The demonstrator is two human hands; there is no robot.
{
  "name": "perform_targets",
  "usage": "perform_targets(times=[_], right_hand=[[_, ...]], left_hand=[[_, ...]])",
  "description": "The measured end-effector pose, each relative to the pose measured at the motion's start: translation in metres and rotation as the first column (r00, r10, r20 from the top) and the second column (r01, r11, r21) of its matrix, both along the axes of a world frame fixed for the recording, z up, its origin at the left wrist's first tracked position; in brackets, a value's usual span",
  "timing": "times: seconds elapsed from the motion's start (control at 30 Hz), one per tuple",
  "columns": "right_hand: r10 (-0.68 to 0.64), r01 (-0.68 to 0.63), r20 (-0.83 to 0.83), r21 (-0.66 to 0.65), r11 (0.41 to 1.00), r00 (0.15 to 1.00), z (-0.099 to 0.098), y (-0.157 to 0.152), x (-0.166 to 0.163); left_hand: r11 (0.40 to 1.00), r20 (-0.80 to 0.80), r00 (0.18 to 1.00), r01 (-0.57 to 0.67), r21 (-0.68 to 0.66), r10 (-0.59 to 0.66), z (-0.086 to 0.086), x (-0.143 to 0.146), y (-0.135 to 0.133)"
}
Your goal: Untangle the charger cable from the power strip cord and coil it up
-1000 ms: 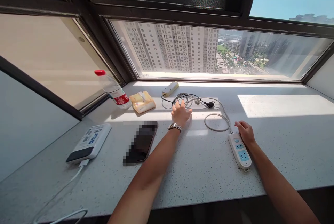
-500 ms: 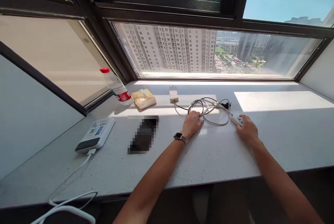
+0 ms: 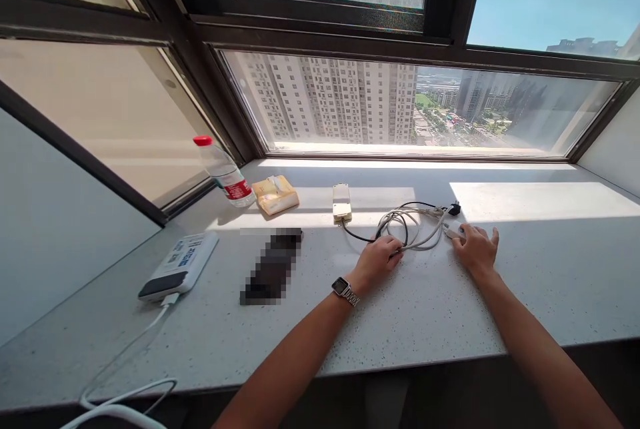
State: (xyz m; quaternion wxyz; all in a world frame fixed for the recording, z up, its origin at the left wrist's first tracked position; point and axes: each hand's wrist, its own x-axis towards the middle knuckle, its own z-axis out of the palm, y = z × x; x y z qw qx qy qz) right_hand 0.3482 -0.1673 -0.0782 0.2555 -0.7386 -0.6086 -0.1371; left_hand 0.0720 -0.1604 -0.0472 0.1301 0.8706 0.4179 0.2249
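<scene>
My left hand [image 3: 383, 257], with a watch on its wrist, has its fingers closed around a loosely coiled cable [image 3: 423, 240] of grey and black strands. A black lead runs from the coil to a small cream-coloured box [image 3: 342, 202] lying to the left. At the coil's far right end is a black plug [image 3: 454, 208]. My right hand [image 3: 477, 250] grips a small white block [image 3: 453, 229] at the end of the grey cable, and its fingers hide much of it. The block rests on the white speckled sill.
A water bottle [image 3: 230, 179] with a red cap and a tissue pack [image 3: 276, 196] stand at the back left. Nearer are a pixelated dark object [image 3: 273, 266] and a white power bank [image 3: 180, 266] with a white cable [image 3: 115, 356]. Windows border the sill [image 3: 560, 269].
My left hand has moved right and toward me, pulling the coil tighter. The cream box has slid right and nearer; the plug has moved right. My right hand has barely moved.
</scene>
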Motion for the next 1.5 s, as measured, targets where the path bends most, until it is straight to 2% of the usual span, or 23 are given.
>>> perform_targets(times=[0.1, 0.27, 0.4, 0.5, 0.63, 0.7, 0.77, 0.83, 0.93, 1.03, 1.13, 1.23, 1.37, 1.5], right_hand=[[0.022, -0.023, 0.031, 0.051, 0.998, 0.999, 0.004, -0.007, -0.008], [0.201, -0.202, 0.021, 0.104, 0.974, 0.979, 0.012, -0.019, -0.028], [0.319, -0.296, -0.165, 0.151, 0.943, 0.933, 0.012, -0.023, -0.038], [0.341, -0.313, -0.344, 0.137, 0.94, 0.875, 0.011, -0.023, -0.052], [0.293, -0.323, -0.64, 0.074, 0.944, 0.71, 0.012, -0.016, -0.084], [0.3, -0.35, -0.723, 0.086, 0.933, 0.623, 0.013, -0.011, -0.094], [0.323, -0.38, -0.758, 0.108, 0.919, 0.566, 0.014, -0.007, -0.094], [0.33, -0.396, -0.801, 0.128, 0.909, 0.5, 0.015, -0.005, -0.086], [0.323, -0.353, -0.855, 0.18, 0.918, 0.406, 0.017, -0.005, -0.066], [0.328, -0.222, -0.878, 0.263, 0.939, 0.348, 0.021, -0.006, -0.05], [0.347, -0.076, -0.881, 0.341, 0.937, 0.322, 0.025, -0.006, -0.041], [0.349, -0.006, -0.883, 0.366, 0.931, 0.313, 0.026, -0.007, -0.038], [0.323, -0.042, -0.894, 0.326, 0.944, 0.31, 0.024, -0.01, -0.041], [0.292, -0.17, -0.905, 0.25, 0.953, 0.309, 0.019, -0.009, -0.049]], left_hand=[[1.0, -0.009, 1.0, -0.022, -0.004, 0.022, 0.001, 0.002, 0.0], [0.992, -0.01, 0.992, -0.123, -0.021, 0.123, 0.0, 0.001, 0.0], [0.996, -0.036, 0.996, -0.083, 0.008, 0.084, -0.004, -0.002, 0.001], [0.999, -0.011, 1.0, -0.026, 0.019, 0.026, -0.008, -0.002, 0.004], [0.993, 0.036, 0.993, 0.108, 0.057, -0.11, -0.01, -0.002, 0.005], [0.984, 0.041, 0.988, 0.141, 0.105, -0.146, -0.009, -0.002, 0.004], [0.979, 0.071, 0.991, 0.098, 0.178, -0.112, -0.005, -0.004, 0.004], [0.964, 0.135, 0.99, -0.007, 0.267, -0.031, 0.001, -0.009, 0.005], [0.936, 0.152, 0.986, -0.117, 0.331, 0.069, 0.006, -0.019, 0.012], [0.966, 0.027, 0.996, -0.086, 0.244, 0.082, 0.002, -0.024, 0.019], [0.989, -0.056, 0.997, 0.066, 0.135, -0.059, -0.004, -0.019, 0.018], [0.971, -0.075, 0.975, 0.218, 0.096, -0.211, -0.008, -0.007, 0.01], [0.964, -0.07, 0.968, 0.245, 0.1, -0.239, -0.008, 0.004, 0.002], [0.981, -0.029, 0.99, 0.138, 0.139, -0.135, -0.007, 0.004, 0.001]])
